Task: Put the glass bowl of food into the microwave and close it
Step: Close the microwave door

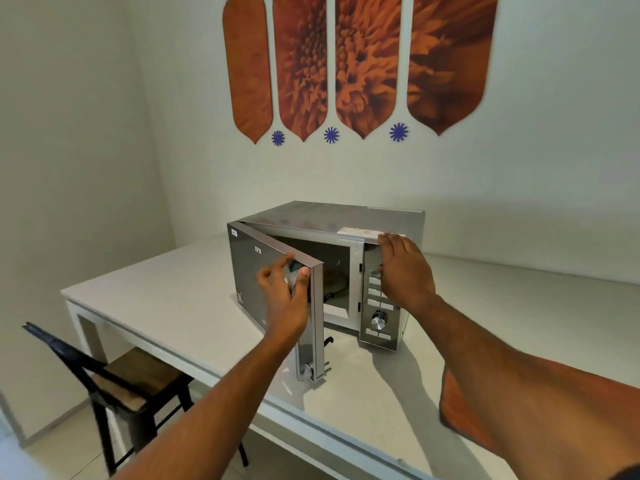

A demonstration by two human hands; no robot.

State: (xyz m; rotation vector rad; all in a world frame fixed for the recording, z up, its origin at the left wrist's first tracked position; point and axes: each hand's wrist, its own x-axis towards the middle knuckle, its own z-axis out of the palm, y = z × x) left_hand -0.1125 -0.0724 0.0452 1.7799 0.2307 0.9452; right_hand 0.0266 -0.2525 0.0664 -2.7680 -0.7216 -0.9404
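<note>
At the near left a dark chair (114, 379) stands half under the table (166, 306), its seat tucked beneath the table's left edge, with bare floor showing around its legs. The tabletop to the left of the microwave (332, 220) lies bare out to the left and near edges.

The microwave sits toward the far side of the table, just short of the wall, its door (256, 271) hinged on the left and standing partly open, the free edge swung out toward the near side. The left hand (282, 292) is on that free edge, thumb over the edge and fingers (282, 263) curled against the outer face, a narrow hold on the door.

Through the gap the cavity shows dim, with a round dark shape on its floor; the bowl cannot be made out for certain there.

The right hand (403, 268) lies flat with fingers spread across the control panel (379, 320), fingertips at the microwave's top front edge, holding nothing.

At the near right an orange cloth (460, 410) lies on the table, partly hidden by the right forearm. Bare tabletop runs on right of the microwave.
</note>
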